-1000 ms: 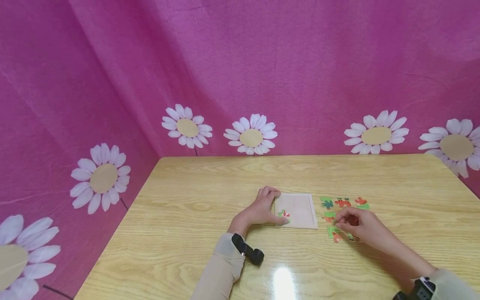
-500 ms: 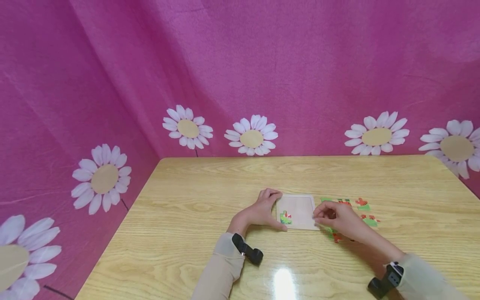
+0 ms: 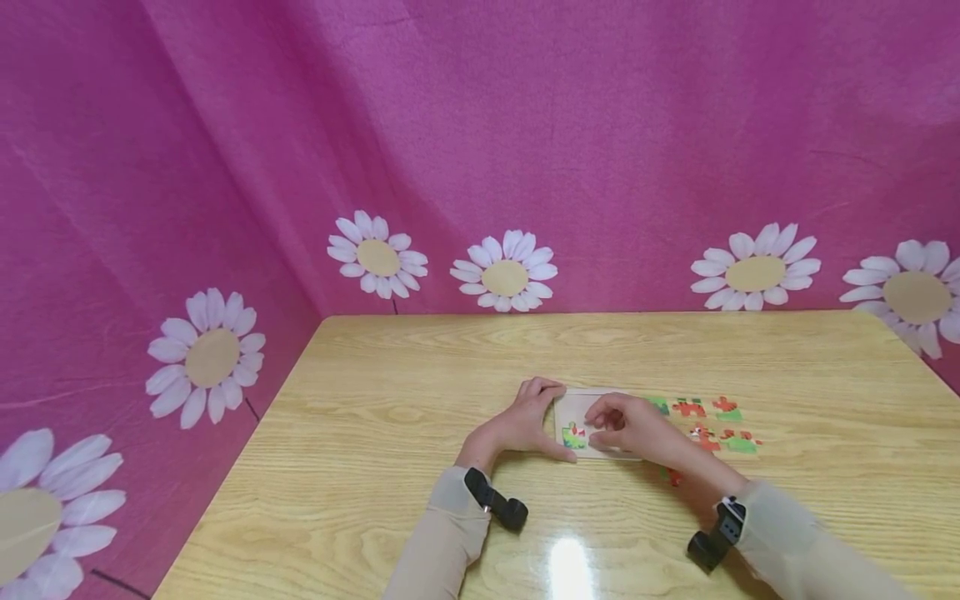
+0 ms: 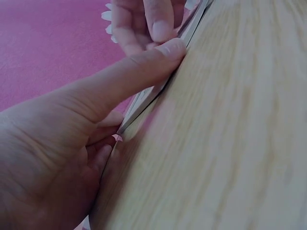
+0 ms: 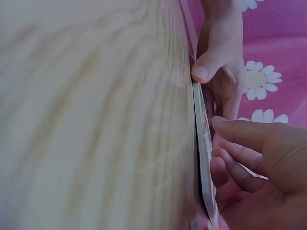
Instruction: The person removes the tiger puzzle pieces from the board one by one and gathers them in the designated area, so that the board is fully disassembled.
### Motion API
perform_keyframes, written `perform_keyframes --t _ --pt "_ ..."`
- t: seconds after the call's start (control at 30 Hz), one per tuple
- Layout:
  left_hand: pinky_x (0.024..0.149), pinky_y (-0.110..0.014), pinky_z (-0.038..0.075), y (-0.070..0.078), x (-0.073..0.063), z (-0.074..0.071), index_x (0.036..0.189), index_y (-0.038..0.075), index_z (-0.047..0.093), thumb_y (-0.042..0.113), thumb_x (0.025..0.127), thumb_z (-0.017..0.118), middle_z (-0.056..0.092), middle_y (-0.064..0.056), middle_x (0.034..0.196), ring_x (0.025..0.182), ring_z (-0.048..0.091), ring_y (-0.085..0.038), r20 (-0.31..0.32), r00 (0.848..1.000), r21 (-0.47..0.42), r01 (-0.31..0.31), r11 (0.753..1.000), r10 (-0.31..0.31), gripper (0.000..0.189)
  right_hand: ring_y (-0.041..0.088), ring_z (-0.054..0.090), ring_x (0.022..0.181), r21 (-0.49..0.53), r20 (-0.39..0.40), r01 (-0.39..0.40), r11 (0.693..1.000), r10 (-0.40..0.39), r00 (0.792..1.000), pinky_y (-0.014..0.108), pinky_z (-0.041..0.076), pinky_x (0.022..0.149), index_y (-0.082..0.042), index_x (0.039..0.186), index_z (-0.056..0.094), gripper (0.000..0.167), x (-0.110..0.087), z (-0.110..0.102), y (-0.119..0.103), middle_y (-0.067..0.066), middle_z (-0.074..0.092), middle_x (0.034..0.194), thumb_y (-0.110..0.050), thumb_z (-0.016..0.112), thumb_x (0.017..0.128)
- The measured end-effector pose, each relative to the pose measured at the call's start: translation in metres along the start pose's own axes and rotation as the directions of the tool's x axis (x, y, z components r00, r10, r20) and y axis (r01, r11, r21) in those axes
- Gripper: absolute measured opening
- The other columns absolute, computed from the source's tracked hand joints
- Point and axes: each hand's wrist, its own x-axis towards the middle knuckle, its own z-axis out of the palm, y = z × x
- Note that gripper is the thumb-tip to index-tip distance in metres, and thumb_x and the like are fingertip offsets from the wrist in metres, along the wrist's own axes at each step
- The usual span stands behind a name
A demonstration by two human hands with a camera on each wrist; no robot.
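Note:
A shallow square wooden puzzle tray [image 3: 600,391] lies flat on the table, a green, red and white puzzle piece [image 3: 573,436] in its near left corner. My left hand [image 3: 522,422] grips the tray's left side, thumb at the near edge and fingers at the far left corner. In the left wrist view, that thumb [image 4: 139,72] lies along the tray's edge. My right hand [image 3: 626,427] is low over the tray, just right of the placed piece. It pinches a puzzle piece, mostly hidden by the fingers; the right wrist view shows its thumb [image 5: 244,132] above curled fingers.
Right of the tray lie several loose puzzle pieces, among them a red one [image 3: 688,408], a red and green one [image 3: 726,407] and a green one [image 3: 741,442]. My right forearm partly covers others. The wooden table [image 3: 360,467] meets a pink flowered curtain [image 3: 615,167] behind.
My right hand has moved left from the loose pieces, past the tray's right edge, to over the tray. The left hand keeps its hold on the tray, its thumb now off the placed piece.

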Motion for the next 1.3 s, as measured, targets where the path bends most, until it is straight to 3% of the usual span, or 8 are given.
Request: perform_keyframes --t 0.37,0.73,1.3 --pt "0.114 -0.029 0.027 -0.002 0.002 0.002 0.153 0.004 0.036 0.036 0.073 0.091 0.03 -0.005 0.149 0.137 0.024 -0.018 -0.01 1.0 0.014 -0.023 1.0 0.023 0.102 0.011 0.052 0.075 -0.002 0.046 0.11 0.994 -0.11 0.993 0.023 0.045 0.063 0.0 0.097 0.068 0.02 0.012 0.007 -0.001 0.0 0.059 0.084 -0.001 0.081 0.081" --pt "0.114 -0.029 0.026 -0.001 0.0 0.001 0.153 0.004 0.036 0.035 0.073 0.091 0.03 -0.006 0.149 0.137 0.023 -0.019 -0.014 1.0 0.012 -0.018 1.0 0.018 0.102 0.016 0.048 0.078 0.07 0.136 0.044 0.997 -0.054 0.989 0.023 0.043 0.065 0.004 0.098 0.063 0.019 0.016 0.007 -0.009 0.004 0.054 0.086 0.003 0.076 0.084" --pt "0.114 -0.029 0.027 -0.004 0.001 0.002 0.153 0.004 0.036 0.036 0.072 0.092 0.031 -0.006 0.149 0.137 0.023 -0.019 -0.025 0.999 0.011 -0.024 1.0 0.024 0.103 0.011 0.057 0.073 0.053 0.014 0.06 0.997 -0.061 0.998 0.023 0.05 0.064 0.002 0.093 0.061 0.025 0.011 0.017 -0.012 0.001 0.06 0.08 0.009 0.08 0.078"
